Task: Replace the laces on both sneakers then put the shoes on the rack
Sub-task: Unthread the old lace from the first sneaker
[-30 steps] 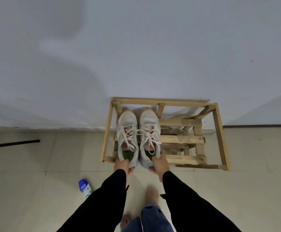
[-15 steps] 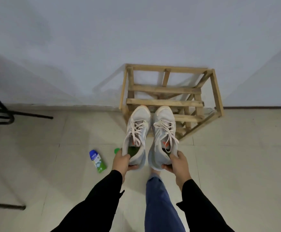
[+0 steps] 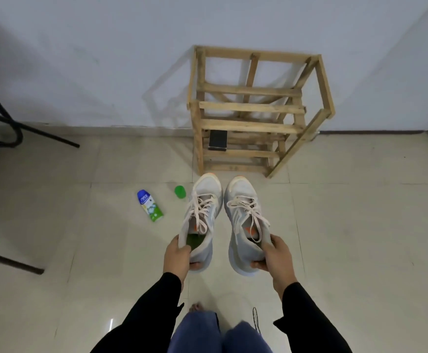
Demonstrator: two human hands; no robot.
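Pale grey mesh with light pink laces (image 3: 249, 207): that is the pair of sneakers, both held up over the tiled floor (image 3: 360, 225) in the head view. The left hand (image 3: 178, 256) grasps the left sneaker (image 3: 200, 212) at the heel, with the thumb in the collar beside a green insole and the fingers curled under the sole. The right hand (image 3: 276, 258) grasps the right sneaker (image 3: 244, 200) at its heel too, thumb on the collar's outer edge and fingers tucked beneath. The shoes hang side by side with a narrow gap between them. Both are laced, and their orange-tipped toes point away from the person.

Just beyond those toes stands the wooden rack (image 3: 253, 108), its back against the white wall (image 3: 106, 59). The sneakers are in front of its bottom front edge, not on it. A small black block (image 3: 218, 140) sits on a low shelf near the rack's front left post.

On the floor left of the left sneaker lies a white and green bottle (image 3: 149, 205) with a blue top. A green cap (image 3: 180, 192) lies between the bottle and the shoe's toe. Black metal legs (image 3: 16, 128) reach in from the left edge. Near the bottom edge a dark cord (image 3: 256, 319) lies on the tiles by the right black sleeve (image 3: 307, 324), and bare toes (image 3: 196, 307) show above blue trouser knees.
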